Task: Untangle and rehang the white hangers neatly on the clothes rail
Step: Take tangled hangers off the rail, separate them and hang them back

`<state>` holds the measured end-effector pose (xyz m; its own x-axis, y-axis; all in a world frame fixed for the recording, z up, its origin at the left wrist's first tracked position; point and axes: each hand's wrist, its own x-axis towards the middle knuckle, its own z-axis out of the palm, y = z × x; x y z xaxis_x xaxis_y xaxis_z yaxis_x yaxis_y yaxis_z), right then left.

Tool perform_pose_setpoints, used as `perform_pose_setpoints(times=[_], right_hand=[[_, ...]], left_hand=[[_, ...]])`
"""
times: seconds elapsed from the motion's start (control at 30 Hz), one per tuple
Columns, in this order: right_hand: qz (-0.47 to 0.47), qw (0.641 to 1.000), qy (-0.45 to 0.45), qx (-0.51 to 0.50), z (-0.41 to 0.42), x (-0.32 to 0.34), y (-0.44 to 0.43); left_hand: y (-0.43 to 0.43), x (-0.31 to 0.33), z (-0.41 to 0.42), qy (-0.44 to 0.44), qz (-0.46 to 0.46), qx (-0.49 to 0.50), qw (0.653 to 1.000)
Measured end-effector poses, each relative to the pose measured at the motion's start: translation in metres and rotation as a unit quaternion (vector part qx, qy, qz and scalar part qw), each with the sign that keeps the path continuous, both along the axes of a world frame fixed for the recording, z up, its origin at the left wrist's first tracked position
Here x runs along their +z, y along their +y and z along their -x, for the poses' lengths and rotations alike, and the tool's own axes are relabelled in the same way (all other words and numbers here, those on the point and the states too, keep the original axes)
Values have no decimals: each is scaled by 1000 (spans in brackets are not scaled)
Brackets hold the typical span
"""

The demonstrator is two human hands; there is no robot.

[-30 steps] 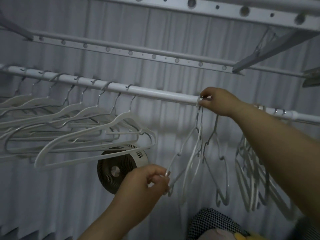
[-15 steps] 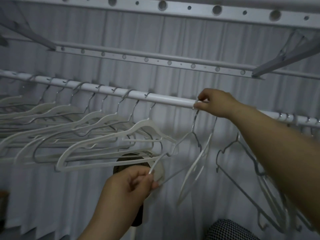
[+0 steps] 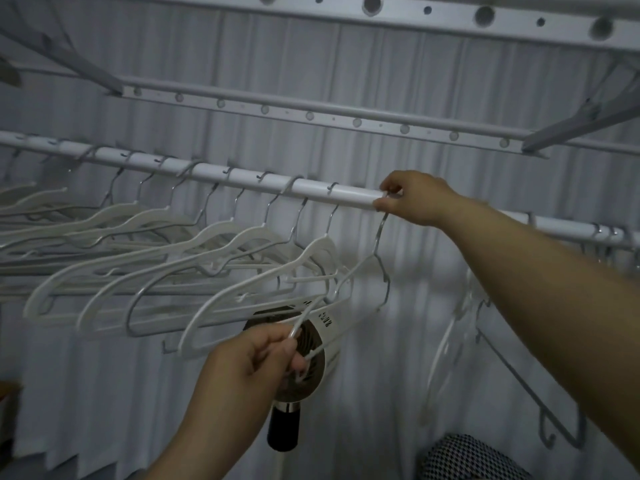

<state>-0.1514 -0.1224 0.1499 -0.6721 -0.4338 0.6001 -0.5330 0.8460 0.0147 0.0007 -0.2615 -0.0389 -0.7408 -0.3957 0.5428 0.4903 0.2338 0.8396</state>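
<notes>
Lettering on fan point(image 3: 329, 344) unreadable; L hand point(image 3: 252, 362), R hand point(image 3: 412, 197) grip hanger point(image 3: 380, 233).

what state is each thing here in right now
rail, mounted, hangers hooked along it
held hanger, tilted, hook at the rail
row of hangers, hung spaced on the left
bunch of hangers, clumped on the right
fan, cannot tell if running
right hand, pinches the held hanger's hook
left hand, grips its lower end

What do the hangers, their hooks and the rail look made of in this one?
Hangers: white, matte, moulded shapes with notches, likely plastic. Hooks: thin, grey, glinting wire, likely metal. Rail: smooth glossy white tube, probably coated metal or plastic; unclear which.
</notes>
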Motion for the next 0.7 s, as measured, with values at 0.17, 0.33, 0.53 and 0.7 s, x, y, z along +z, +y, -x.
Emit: perform_pose_setpoints(times=[0.17,0.33,0.53,0.7], right_hand=[[14,1000,-1,-8,2,-2,-3],[26,1000,-7,-5,0,-4,-3],[47,999,15,-11,-4,7,18],[56,997,7,-45,0,14,67]], left_hand=[[-6,-1,4,12,-30,-1,999],[-11,-7,6,10,34,31,999],[0,12,-11,99,200,139,965],[31,19,-7,182,285,155,928]])
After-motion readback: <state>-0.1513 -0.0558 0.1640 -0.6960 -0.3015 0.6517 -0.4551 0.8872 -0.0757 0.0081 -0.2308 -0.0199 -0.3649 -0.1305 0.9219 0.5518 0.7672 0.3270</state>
